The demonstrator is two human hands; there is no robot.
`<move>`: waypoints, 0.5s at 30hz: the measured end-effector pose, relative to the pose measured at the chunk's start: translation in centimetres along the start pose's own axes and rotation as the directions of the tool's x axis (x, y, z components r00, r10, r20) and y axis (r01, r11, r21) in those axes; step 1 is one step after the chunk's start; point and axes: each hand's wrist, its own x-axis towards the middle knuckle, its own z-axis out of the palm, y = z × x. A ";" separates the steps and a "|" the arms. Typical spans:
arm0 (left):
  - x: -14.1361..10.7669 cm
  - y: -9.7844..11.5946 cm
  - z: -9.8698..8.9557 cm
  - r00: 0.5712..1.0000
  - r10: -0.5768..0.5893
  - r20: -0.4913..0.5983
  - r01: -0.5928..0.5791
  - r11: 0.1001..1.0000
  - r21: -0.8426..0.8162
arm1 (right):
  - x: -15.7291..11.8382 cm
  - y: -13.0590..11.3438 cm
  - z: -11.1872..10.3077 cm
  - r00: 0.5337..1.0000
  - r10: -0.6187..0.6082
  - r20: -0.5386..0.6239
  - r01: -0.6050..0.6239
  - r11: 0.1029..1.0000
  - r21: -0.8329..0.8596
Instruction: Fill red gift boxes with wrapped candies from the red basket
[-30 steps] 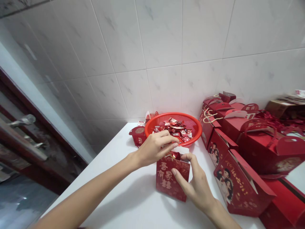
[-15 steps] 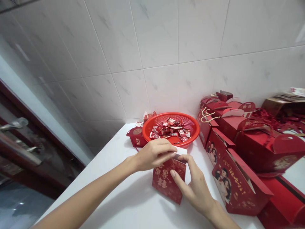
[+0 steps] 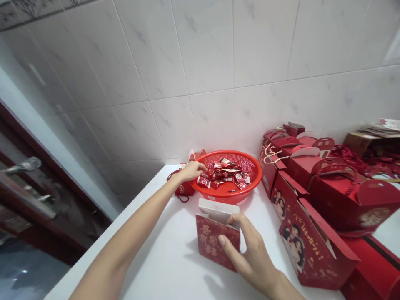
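A small red gift box (image 3: 215,241) with gold characters stands upright on the table, its white top flap raised and its mouth open. My right hand (image 3: 250,246) grips its right side, thumb on the front and fingers at the top edge. My left hand (image 3: 193,170) reaches over the left rim of a red plastic basket (image 3: 250,193), fingers loosely extended and nothing visible in them. Red-wrapped candies (image 3: 231,171) lie heaped in the basket, close to those fingertips. A small red box with a cord (image 3: 184,189) is partly hidden behind my left wrist.
On the right stand several red gift boxes (image 3: 315,250), some with rope handles, along the white table (image 3: 162,258). Red ribbons (image 3: 353,156) and a stack of cards (image 3: 371,131) lie farther back. A tiled wall (image 3: 212,116) rises behind the basket.
My left hand has left the top of the gift box and moved forward and left to the basket. The box's mouth is now uncovered, with my right hand still gripping it.
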 end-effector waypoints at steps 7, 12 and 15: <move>3.8 -0.1 3.3 0.954 -0.124 0.273 0.075 0.980 0.182 | -0.1 0.3 -0.2 1.000 0.003 0.005 -0.003 1.000 -0.008; 4.2 0.0 4.1 0.924 -0.202 0.324 0.131 0.965 0.228 | -0.1 0.0 -0.4 0.999 0.007 0.037 -0.009 0.999 0.042; 3.7 0.4 4.0 0.928 -0.193 0.318 0.148 0.976 0.162 | -0.1 0.0 -0.5 1.000 0.012 0.022 -0.013 0.998 0.062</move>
